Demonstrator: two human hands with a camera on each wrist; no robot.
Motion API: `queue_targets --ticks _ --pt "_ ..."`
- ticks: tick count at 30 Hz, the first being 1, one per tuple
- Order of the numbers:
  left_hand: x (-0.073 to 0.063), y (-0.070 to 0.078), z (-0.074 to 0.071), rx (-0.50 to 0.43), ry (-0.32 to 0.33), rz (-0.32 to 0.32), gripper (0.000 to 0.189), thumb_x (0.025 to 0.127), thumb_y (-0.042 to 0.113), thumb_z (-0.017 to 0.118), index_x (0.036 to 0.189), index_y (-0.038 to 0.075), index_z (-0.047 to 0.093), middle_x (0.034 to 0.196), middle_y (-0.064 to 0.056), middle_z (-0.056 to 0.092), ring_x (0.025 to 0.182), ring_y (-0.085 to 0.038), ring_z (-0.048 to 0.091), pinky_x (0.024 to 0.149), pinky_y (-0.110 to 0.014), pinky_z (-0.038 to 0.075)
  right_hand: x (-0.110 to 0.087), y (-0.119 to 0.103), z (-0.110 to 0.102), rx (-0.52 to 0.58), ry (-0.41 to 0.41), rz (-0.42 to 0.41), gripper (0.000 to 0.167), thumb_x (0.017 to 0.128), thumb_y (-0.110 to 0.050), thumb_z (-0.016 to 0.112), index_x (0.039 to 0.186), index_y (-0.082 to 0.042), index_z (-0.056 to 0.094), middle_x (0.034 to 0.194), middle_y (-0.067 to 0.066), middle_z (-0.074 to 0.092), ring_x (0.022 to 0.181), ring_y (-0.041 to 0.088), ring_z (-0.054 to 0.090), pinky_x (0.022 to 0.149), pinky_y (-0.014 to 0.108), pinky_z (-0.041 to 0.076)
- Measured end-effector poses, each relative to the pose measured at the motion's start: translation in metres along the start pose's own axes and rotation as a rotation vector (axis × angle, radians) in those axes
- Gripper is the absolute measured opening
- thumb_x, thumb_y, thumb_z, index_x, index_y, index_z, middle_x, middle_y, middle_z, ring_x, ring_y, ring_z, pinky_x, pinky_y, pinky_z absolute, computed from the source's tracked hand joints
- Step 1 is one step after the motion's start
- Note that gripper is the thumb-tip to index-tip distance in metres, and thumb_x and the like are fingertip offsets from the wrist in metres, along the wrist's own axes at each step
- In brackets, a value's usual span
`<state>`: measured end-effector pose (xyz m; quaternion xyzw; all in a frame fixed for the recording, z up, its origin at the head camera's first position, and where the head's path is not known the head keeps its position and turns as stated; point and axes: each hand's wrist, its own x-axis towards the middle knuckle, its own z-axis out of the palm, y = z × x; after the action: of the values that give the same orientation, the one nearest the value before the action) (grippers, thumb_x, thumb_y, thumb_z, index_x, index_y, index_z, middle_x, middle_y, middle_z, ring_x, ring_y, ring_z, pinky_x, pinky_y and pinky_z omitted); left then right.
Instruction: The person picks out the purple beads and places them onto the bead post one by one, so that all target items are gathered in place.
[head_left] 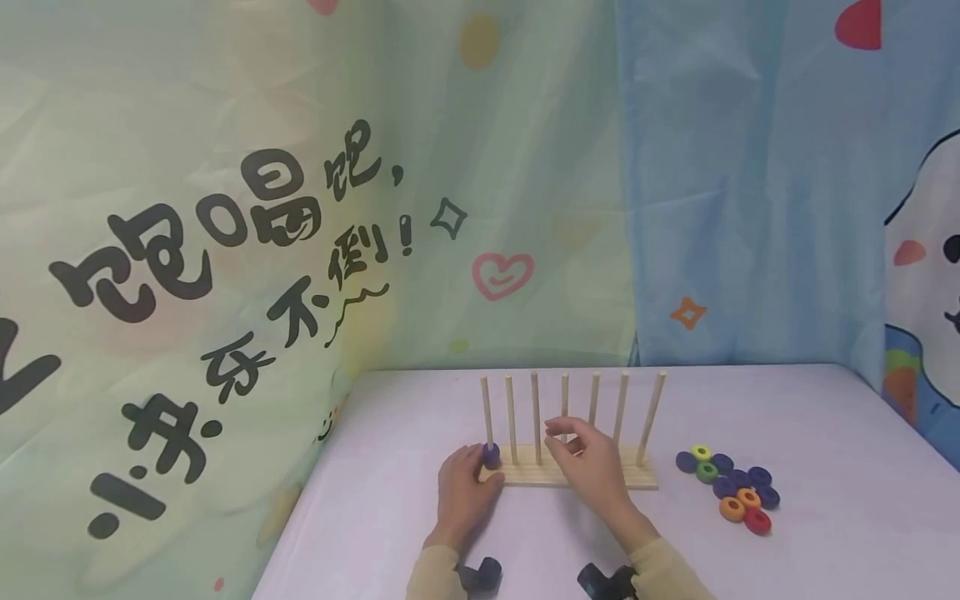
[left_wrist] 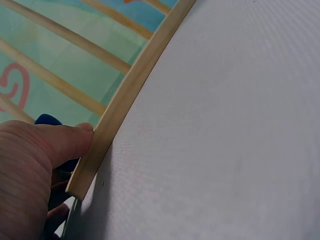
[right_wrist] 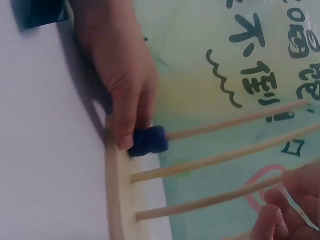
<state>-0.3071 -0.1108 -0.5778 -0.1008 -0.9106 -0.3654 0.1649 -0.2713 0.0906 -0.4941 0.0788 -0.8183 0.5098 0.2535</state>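
Note:
A wooden peg rack, a flat base with several upright pegs, stands on the table. Blue beads, seemingly two stacked, sit low on its leftmost peg. My left hand grips that end of the base, thumb against the front edge and fingers behind, partly hidden. In the head view my right hand hovers in front of the middle pegs, fingers loosely bent, with nothing showing between thumb and forefinger. In the right wrist view its fingers overlap the tip of a peg.
Right of the rack lies a loose group of beads: several blue ones, green, yellow, orange and red. A printed curtain hangs behind the white table.

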Motion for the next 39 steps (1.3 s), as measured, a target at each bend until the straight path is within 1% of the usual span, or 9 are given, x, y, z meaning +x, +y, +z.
queue_targets --ticks 5,12,15,20,25,29,33,36,39 --pt "0.0 0.001 0.0 -0.01 -0.012 -0.014 0.047 0.08 0.024 0.073 0.123 0.006 0.066 0.124 -0.012 0.065 0.125 -0.034 0.052 0.112 -0.053 0.032 -0.01 0.015 -0.004 -0.024 0.007 0.071 0.019 0.082 -0.005 0.075 0.101 -0.009 0.072 0.094 0.001 0.073 0.066 0.013 0.06 0.052 0.02 0.048" --pt "0.0 0.002 0.001 -0.02 -0.033 -0.045 0.047 0.081 0.024 0.073 0.125 0.008 0.065 0.126 -0.01 0.064 0.128 -0.033 0.05 0.113 -0.053 0.03 -0.028 0.036 -0.016 -0.044 -0.02 0.135 0.017 0.083 -0.008 0.076 0.099 -0.009 0.072 0.092 0.004 0.073 0.06 0.007 0.057 0.046 0.02 0.047" --pt "0.0 0.003 0.001 -0.021 -0.037 -0.042 0.047 0.082 0.024 0.073 0.125 0.007 0.065 0.127 -0.011 0.064 0.128 -0.034 0.049 0.114 -0.053 0.029 -0.037 0.042 -0.022 -0.034 -0.041 0.17 0.018 0.083 -0.008 0.076 0.101 -0.008 0.071 0.094 0.006 0.072 0.06 0.006 0.058 0.045 0.021 0.048" --pt "0.002 0.005 0.0 -0.017 -0.038 -0.026 0.049 0.082 0.023 0.073 0.126 0.003 0.063 0.127 -0.013 0.063 0.128 -0.036 0.049 0.113 -0.054 0.03 -0.049 0.046 -0.032 -0.064 -0.048 0.232 0.021 0.082 -0.007 0.076 0.102 -0.009 0.072 0.098 0.007 0.073 0.063 0.005 0.061 0.052 0.02 0.051" --pt "0.004 0.006 0.002 -0.013 -0.044 -0.026 0.051 0.083 0.024 0.073 0.127 0.002 0.062 0.128 -0.014 0.062 0.128 -0.036 0.049 0.113 -0.053 0.03 -0.053 0.048 -0.039 -0.105 -0.039 0.287 0.02 0.083 -0.011 0.076 0.103 -0.011 0.072 0.101 0.008 0.073 0.063 0.004 0.06 0.057 0.019 0.051" --pt "0.003 0.005 0.002 -0.006 -0.035 -0.025 0.051 0.082 0.024 0.074 0.126 0.002 0.063 0.128 -0.014 0.063 0.127 -0.036 0.05 0.113 -0.053 0.031 -0.055 0.048 -0.042 -0.096 -0.071 0.313 0.021 0.086 -0.014 0.074 0.106 -0.01 0.071 0.102 0.01 0.073 0.067 0.006 0.062 0.06 0.019 0.051" --pt "0.002 0.004 0.002 0.0 -0.017 -0.013 0.049 0.081 0.023 0.074 0.125 0.003 0.064 0.126 -0.013 0.064 0.126 -0.036 0.051 0.112 -0.053 0.032 -0.057 0.051 -0.045 -0.139 -0.086 0.363 0.022 0.087 -0.017 0.073 0.108 -0.01 0.071 0.105 0.008 0.073 0.074 0.009 0.065 0.065 0.021 0.053" --pt "0.0 0.004 0.001 0.0 -0.008 -0.022 0.049 0.08 0.022 0.074 0.124 0.002 0.064 0.125 -0.013 0.064 0.126 -0.036 0.051 0.111 -0.054 0.033 -0.06 0.054 -0.048 -0.184 -0.081 0.397 0.022 0.087 -0.017 0.073 0.108 -0.01 0.071 0.105 0.007 0.073 0.078 0.01 0.066 0.069 0.021 0.054" --pt "-0.001 0.004 0.0 -0.007 -0.006 -0.039 0.05 0.08 0.022 0.074 0.124 0.001 0.064 0.126 -0.013 0.064 0.126 -0.036 0.051 0.111 -0.054 0.032 -0.061 0.058 -0.052 -0.196 -0.066 0.405 0.022 0.088 -0.016 0.072 0.108 -0.009 0.07 0.104 0.007 0.073 0.08 0.011 0.067 0.071 0.021 0.055"
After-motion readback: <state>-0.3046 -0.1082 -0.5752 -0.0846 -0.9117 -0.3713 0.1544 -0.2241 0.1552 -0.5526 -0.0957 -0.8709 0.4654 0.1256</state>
